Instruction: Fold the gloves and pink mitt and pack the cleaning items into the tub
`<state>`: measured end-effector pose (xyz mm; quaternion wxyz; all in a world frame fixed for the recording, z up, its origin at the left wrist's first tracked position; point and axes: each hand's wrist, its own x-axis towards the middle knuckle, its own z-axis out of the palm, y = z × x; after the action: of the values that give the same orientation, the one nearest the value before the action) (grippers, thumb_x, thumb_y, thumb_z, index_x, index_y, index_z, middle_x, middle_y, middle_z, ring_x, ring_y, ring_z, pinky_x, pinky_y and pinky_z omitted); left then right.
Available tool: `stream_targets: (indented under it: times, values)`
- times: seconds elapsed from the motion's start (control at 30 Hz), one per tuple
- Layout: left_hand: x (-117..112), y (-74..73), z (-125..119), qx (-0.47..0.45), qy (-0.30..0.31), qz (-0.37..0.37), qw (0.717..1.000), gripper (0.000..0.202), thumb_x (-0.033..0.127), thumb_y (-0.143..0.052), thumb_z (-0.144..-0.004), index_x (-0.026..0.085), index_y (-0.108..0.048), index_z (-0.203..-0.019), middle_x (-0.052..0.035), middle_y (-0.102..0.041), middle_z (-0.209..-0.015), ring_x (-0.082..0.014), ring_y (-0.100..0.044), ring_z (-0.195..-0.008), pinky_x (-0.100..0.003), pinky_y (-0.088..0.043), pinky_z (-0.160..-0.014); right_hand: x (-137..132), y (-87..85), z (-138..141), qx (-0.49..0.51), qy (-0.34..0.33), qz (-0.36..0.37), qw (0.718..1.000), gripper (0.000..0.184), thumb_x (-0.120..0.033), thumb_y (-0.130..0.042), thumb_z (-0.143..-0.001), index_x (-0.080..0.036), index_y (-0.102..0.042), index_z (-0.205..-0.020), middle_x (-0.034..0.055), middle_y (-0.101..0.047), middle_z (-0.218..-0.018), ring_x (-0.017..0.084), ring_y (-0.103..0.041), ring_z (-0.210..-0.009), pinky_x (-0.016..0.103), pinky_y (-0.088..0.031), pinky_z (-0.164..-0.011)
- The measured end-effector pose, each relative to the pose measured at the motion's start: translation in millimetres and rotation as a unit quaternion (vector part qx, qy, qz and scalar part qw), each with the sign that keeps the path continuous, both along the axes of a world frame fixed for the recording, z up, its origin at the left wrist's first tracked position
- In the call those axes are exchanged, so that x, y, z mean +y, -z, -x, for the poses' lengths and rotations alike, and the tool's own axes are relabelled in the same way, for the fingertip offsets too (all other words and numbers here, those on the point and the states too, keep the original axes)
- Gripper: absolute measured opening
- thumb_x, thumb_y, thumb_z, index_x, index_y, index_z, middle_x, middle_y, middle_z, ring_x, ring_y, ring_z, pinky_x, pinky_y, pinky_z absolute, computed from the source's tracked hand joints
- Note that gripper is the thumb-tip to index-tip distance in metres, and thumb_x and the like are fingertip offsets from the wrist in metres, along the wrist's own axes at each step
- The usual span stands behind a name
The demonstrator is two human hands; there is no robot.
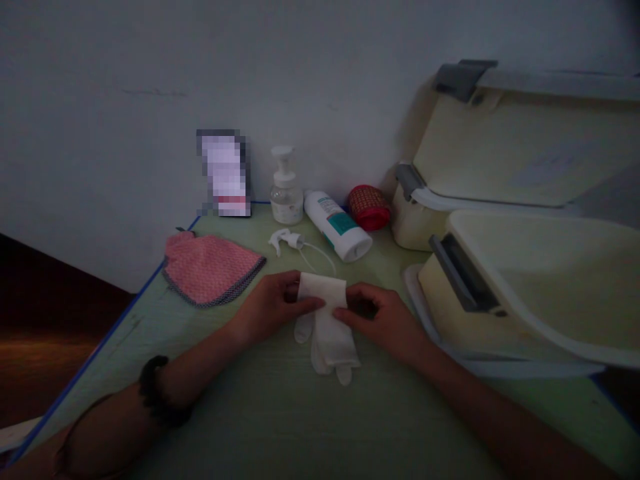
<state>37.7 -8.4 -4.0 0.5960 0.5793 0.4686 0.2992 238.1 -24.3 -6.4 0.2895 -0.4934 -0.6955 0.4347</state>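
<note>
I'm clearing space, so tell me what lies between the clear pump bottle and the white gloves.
In the head view, a white trigger sprayer lies between the pump bottle and the gloves.

The whole frame is dim, with a cool grey cast on the wall (320, 80) and the source of light out of view. The counter (280, 427) darkens toward the bottom edge. A soft shadow falls beside the raised lid (525, 147) at upper right, where the corner turns nearly black. The floor (50, 350) at left is very dark, with a dull orange sheen. The white gloves (329, 313) at centre look pale but smeared. Coarse pixel blocks cover the bright phone (227, 173); print on the bottle (343, 225) is illegible.
</note>
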Motion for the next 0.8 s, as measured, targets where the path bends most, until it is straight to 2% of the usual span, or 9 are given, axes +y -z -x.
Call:
stream_targets:
  times: [0.17,0.23,0.37,0.43,0.6,0.7,0.8]
  values:
    - [-4.6,0.5,0.1,0.030,-0.010,-0.059,0.998,0.019,0.028,-0.065,-0.070,0.015,-0.062,-0.084,-0.0015,-0.070,-0.082,-0.0162,-0.065,-0.076,-0.030,-0.053,-0.068,1.7,0.7,-6.9,0.006,-0.062,0.008,0.998,0.019,-0.024,-0.066,-0.070,-0.019,-0.059,-0.086,-0.0025,-0.060,-0.072,0.010,-0.053,-0.063,0.021,-0.040,-0.055]
    - [-6.1,1.8,0.7,0.058,0.006,-0.097,0.994,0.021,0.031,-0.064,-0.072,0.015,-0.063,-0.084,-0.0011,-0.069,-0.079,-0.0154,-0.064,-0.073,-0.027,-0.052,-0.066,1.9,3.4,-7.9,0.003,-0.049,0.012,0.999,0.017,-0.026,-0.065,-0.071,-0.019,-0.059,-0.084,-0.0026,-0.059,-0.069,0.010,-0.053,-0.061,0.021,-0.040,-0.054]
    - [-8.3,2.9,1.2,0.137,0.029,-0.158,0.977,0.023,0.035,-0.060,-0.076,0.015,-0.063,-0.086,-0.0010,-0.066,-0.073,-0.0144,-0.062,-0.067,-0.024,-0.050,-0.060,1.8,7.7,-5.7,0.032,-0.009,0.030,0.999,0.026,-0.034,-0.067,-0.069,-0.019,-0.058,-0.088,-0.0018,-0.060,-0.070,0.011,-0.055,-0.060,0.023,-0.043,-0.054]
    - [-8.3,1.7,0.7,0.145,0.031,-0.149,0.978,0.024,0.036,-0.059,-0.076,0.015,-0.061,-0.088,-0.0019,-0.067,-0.074,-0.0153,-0.062,-0.067,-0.025,-0.050,-0.060,1.9,8.0,-3.5,0.067,0.006,0.045,0.997,0.024,-0.034,-0.066,-0.071,-0.020,-0.057,-0.087,-0.0010,-0.062,-0.072,0.012,-0.057,-0.062,0.023,-0.045,-0.056]
    - [-6.8,-3.6,-2.4,0.085,0.062,-0.101,0.989,0.035,0.030,-0.068,-0.068,0.017,-0.051,-0.096,-0.0055,-0.067,-0.096,-0.0186,-0.064,-0.085,-0.030,-0.052,-0.071,1.5,6.8,1.2,0.108,0.043,0.056,0.992,0.018,-0.033,-0.064,-0.072,-0.019,-0.057,-0.081,0.0009,-0.064,-0.073,0.013,-0.060,-0.064,0.025,-0.047,-0.056]
    - [-7.3,-4.4,-3.7,0.149,0.056,-0.126,0.979,0.036,0.028,-0.067,-0.068,0.016,-0.049,-0.096,-0.0053,-0.066,-0.090,-0.0183,-0.064,-0.078,-0.029,-0.052,-0.065,0.7,6.3,1.4,0.074,0.065,0.030,0.995,0.019,-0.034,-0.065,-0.071,-0.018,-0.055,-0.074,-0.0009,-0.060,-0.066,0.012,-0.056,-0.059,0.023,-0.044,-0.052]
    - [-8.0,-3.4,-4.0,0.213,0.053,-0.145,0.965,0.028,0.029,-0.063,-0.071,0.015,-0.051,-0.092,-0.0036,-0.066,-0.079,-0.0176,-0.063,-0.068,-0.028,-0.050,-0.057,0.3,6.5,-0.3,0.045,0.053,0.011,0.998,0.019,-0.034,-0.065,-0.071,-0.018,-0.055,-0.073,-0.0018,-0.058,-0.064,0.012,-0.054,-0.058,0.023,-0.042,-0.051]
